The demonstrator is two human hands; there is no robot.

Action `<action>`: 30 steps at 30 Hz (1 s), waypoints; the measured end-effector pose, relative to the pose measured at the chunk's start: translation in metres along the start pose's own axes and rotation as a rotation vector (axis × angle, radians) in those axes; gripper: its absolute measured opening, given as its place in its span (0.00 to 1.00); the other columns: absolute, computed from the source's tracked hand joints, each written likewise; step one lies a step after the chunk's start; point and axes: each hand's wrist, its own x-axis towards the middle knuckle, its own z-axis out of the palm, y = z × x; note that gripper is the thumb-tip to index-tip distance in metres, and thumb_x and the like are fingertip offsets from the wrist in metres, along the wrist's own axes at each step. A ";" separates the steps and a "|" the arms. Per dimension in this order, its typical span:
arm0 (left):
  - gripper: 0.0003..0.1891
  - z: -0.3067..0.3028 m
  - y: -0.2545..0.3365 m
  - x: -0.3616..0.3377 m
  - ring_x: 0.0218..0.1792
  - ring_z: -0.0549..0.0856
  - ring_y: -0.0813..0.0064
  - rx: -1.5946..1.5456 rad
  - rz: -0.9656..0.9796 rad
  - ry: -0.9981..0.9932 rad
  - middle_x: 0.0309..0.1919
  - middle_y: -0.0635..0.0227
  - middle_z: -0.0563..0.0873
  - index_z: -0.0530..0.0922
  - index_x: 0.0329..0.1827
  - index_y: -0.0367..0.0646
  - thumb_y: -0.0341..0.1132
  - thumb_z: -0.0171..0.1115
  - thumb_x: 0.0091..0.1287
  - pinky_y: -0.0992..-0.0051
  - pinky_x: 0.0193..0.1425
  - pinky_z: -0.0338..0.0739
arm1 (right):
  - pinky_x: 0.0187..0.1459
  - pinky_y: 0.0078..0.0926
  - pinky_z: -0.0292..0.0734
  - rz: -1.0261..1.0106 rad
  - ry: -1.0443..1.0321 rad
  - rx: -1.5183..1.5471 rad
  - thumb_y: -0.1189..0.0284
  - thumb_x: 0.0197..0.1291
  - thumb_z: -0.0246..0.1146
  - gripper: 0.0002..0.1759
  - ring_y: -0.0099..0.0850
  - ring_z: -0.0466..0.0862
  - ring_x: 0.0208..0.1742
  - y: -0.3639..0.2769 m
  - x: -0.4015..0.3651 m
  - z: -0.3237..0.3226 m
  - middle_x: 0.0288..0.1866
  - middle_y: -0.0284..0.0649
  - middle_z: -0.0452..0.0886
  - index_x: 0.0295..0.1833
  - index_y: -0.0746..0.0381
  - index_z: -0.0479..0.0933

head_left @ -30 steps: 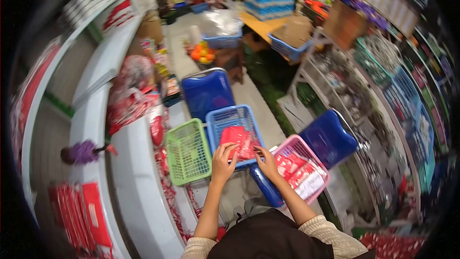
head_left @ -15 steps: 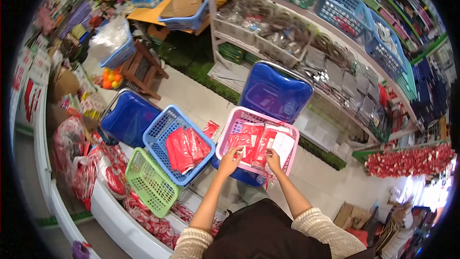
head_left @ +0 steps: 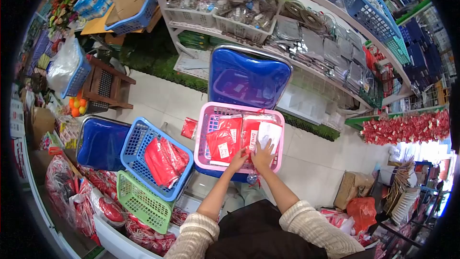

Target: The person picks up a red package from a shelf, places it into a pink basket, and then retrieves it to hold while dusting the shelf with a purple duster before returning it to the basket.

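Note:
A pink basket (head_left: 280, 136) stands on a blue chair (head_left: 249, 74) in front of me. Inside it lie red packets (head_left: 229, 127) with white labels on the left and more under a white paper (head_left: 270, 133) on the right. My left hand (head_left: 238, 161) is at the basket's near side, touching the packets' lower edge; whether its fingers pinch anything is too small to tell. My right hand (head_left: 263, 156) lies spread over the lower part of the white paper and the packet beside it.
Left of the pink basket, a blue basket (head_left: 135, 156) holds red packets, with a green basket (head_left: 143, 201) below it. One red packet (head_left: 189, 127) lies between the baskets. Shelves (head_left: 191, 25) with bins run across the back. A cardboard box (head_left: 353, 189) stands at right.
The view has shifted. My right hand has opened out flat over the paper and packet. My left hand has moved closer to it, and the left packets now lie lower and spread apart.

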 end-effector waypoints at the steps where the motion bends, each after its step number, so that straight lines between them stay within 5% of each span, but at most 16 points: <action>1: 0.30 0.003 0.007 0.000 0.57 0.75 0.65 0.154 0.024 0.031 0.59 0.50 0.73 0.63 0.65 0.32 0.38 0.60 0.63 0.69 0.60 0.70 | 0.58 0.72 0.56 0.026 0.023 0.027 0.59 0.55 0.61 0.30 0.61 0.49 0.72 0.002 -0.001 0.002 0.74 0.57 0.43 0.66 0.44 0.66; 4: 0.33 0.012 0.019 0.000 0.61 0.70 0.52 0.481 0.082 0.140 0.59 0.46 0.71 0.64 0.64 0.33 0.40 0.63 0.57 0.64 0.67 0.62 | 0.60 0.62 0.61 0.011 0.065 0.008 0.63 0.53 0.62 0.33 0.55 0.55 0.71 0.008 -0.007 0.001 0.73 0.57 0.48 0.66 0.49 0.64; 8: 0.41 0.046 0.035 -0.005 0.68 0.57 0.48 0.739 -0.097 0.302 0.67 0.49 0.59 0.56 0.69 0.35 0.43 0.65 0.56 0.49 0.68 0.55 | 0.63 0.47 0.64 0.004 0.145 0.131 0.71 0.50 0.60 0.32 0.50 0.61 0.69 0.025 -0.008 0.004 0.71 0.53 0.54 0.64 0.59 0.64; 12: 0.46 0.053 0.036 0.005 0.66 0.59 0.47 0.691 -0.196 0.367 0.64 0.46 0.61 0.51 0.71 0.36 0.46 0.67 0.54 0.44 0.63 0.57 | 0.64 0.43 0.64 -0.054 0.175 0.291 0.75 0.50 0.56 0.31 0.47 0.62 0.68 0.039 -0.009 0.003 0.71 0.49 0.58 0.63 0.64 0.63; 15: 0.43 0.042 0.046 0.017 0.62 0.64 0.44 0.678 -0.268 0.341 0.59 0.45 0.67 0.58 0.67 0.35 0.47 0.68 0.54 0.45 0.61 0.60 | 0.65 0.42 0.63 -0.119 0.213 0.354 0.78 0.50 0.56 0.30 0.48 0.63 0.67 0.048 -0.008 0.004 0.70 0.48 0.58 0.62 0.65 0.63; 16: 0.36 0.031 0.005 0.038 0.51 0.76 0.50 0.781 -0.130 0.367 0.46 0.49 0.78 0.67 0.59 0.34 0.46 0.70 0.52 0.54 0.54 0.70 | 0.65 0.42 0.62 -0.126 0.204 0.389 0.78 0.49 0.56 0.30 0.48 0.64 0.67 0.049 -0.007 0.001 0.70 0.49 0.59 0.62 0.66 0.63; 19: 0.29 0.023 0.014 0.042 0.38 0.82 0.59 0.283 -0.050 0.236 0.34 0.57 0.82 0.72 0.51 0.34 0.44 0.72 0.51 0.64 0.44 0.76 | 0.66 0.42 0.61 -0.137 0.200 0.432 0.80 0.49 0.55 0.30 0.49 0.64 0.66 0.051 -0.007 0.001 0.70 0.50 0.59 0.62 0.66 0.62; 20: 0.27 0.024 0.018 0.042 0.30 0.83 0.65 0.368 -0.009 0.256 0.27 0.62 0.82 0.72 0.48 0.35 0.41 0.72 0.51 0.69 0.36 0.76 | 0.66 0.42 0.61 -0.140 0.202 0.438 0.80 0.49 0.55 0.31 0.49 0.64 0.66 0.051 -0.007 0.002 0.70 0.50 0.59 0.62 0.66 0.62; 24: 0.22 0.035 0.050 0.025 0.33 0.83 0.64 0.466 0.188 0.198 0.28 0.58 0.82 0.74 0.42 0.35 0.40 0.71 0.51 0.67 0.38 0.76 | 0.66 0.41 0.61 -0.168 0.215 0.391 0.80 0.49 0.55 0.30 0.50 0.63 0.67 0.050 -0.008 0.003 0.70 0.52 0.59 0.63 0.66 0.62; 28: 0.12 0.024 0.045 0.028 0.20 0.80 0.78 0.460 0.297 0.072 0.27 0.62 0.82 0.75 0.35 0.36 0.34 0.67 0.57 0.75 0.26 0.75 | 0.66 0.40 0.62 -0.182 0.191 0.389 0.80 0.50 0.56 0.31 0.50 0.63 0.67 0.048 -0.006 0.003 0.69 0.54 0.58 0.63 0.66 0.61; 30: 0.12 0.022 0.054 0.020 0.30 0.82 0.67 0.427 0.255 0.104 0.31 0.58 0.84 0.77 0.36 0.37 0.35 0.67 0.55 0.70 0.36 0.76 | 0.66 0.41 0.62 -0.181 0.169 0.360 0.79 0.50 0.57 0.31 0.51 0.63 0.67 0.046 -0.005 0.002 0.69 0.55 0.58 0.63 0.67 0.61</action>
